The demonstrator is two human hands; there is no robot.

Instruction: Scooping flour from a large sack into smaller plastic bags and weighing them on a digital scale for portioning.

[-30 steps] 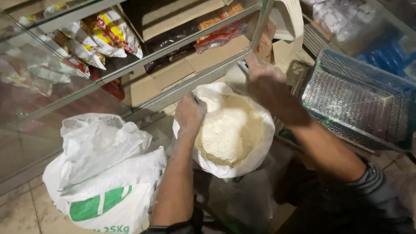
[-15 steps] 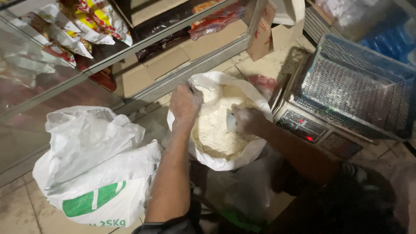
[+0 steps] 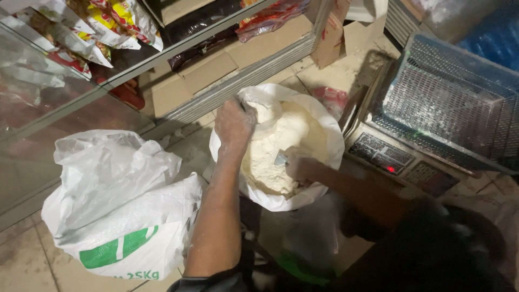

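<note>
The person stood over an open white sack of flour [image 3: 281, 157] on the floor, between the glass-fronted display counter [image 3: 81, 103] and an electronic weighing scale [image 3: 432, 124]; the left hand [image 3: 233, 121], dusted white, gripped the rolled rim of the sack at its far left edge, the fingers closed on the plastic and holding the mouth open; the right hand [image 3: 300, 166] was sunk into the flour near the middle of the sack, its fingers curled around a small metal scoop [image 3: 281, 158], only a corner of which showed above the powder; how full the scoop was could not be told.

The step in hand looked like scooping: the tool was down in the flour and nothing had yet been lifted clear. A next move would have called for drawing the scoop up level, so as not to spill, while the left hand kept the rim taut.

A second white sack with a green mark [image 3: 119, 216], its top gathered shut, stood just to the left, apart from the open one; packets of snacks [image 3: 108, 27] lay on the shelves behind the glass; the scale's metal mesh tray [image 3: 448, 103] carried only a dusting of white.
</note>
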